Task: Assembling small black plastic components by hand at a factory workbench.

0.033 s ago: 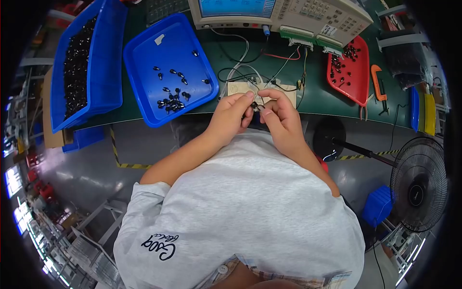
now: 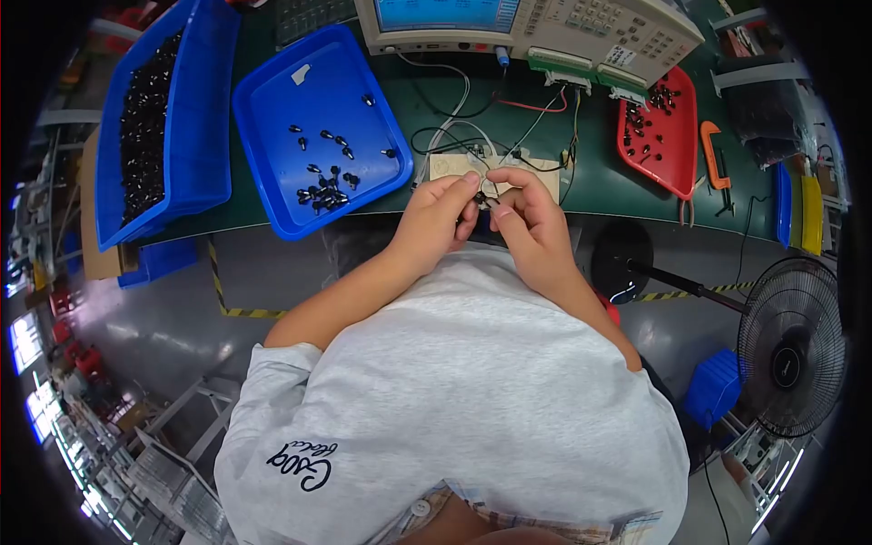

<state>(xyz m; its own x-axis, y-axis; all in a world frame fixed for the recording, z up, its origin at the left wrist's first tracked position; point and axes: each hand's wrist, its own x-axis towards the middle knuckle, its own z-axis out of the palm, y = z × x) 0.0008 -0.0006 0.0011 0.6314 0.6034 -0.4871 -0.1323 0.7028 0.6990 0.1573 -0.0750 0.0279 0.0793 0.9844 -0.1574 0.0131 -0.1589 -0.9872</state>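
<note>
Fingertips of my left hand [image 2: 431, 218] and my right hand [image 2: 536, 225] meet just in front of the table edge. Between them is a small black part [image 2: 480, 197] with what looks like a light metal end, pinched from both sides. The fingers hide most of it, so its exact kind cannot be made out. Behind the hands lies a pale wooden board [image 2: 443, 167] with thin wires across it. To the left, a shallow blue tray [image 2: 263, 109] holds several loose black parts with shiny metal ends [image 2: 322, 194].
A deep blue bin [image 2: 200, 136] full of small black parts stands far left. A bench test instrument [image 2: 599, 41] with a screen and cables is at the back. A red tray [image 2: 672, 168] of black parts, an orange clamp-like tool [image 2: 709, 150] and a fan [image 2: 787, 363] are on the right.
</note>
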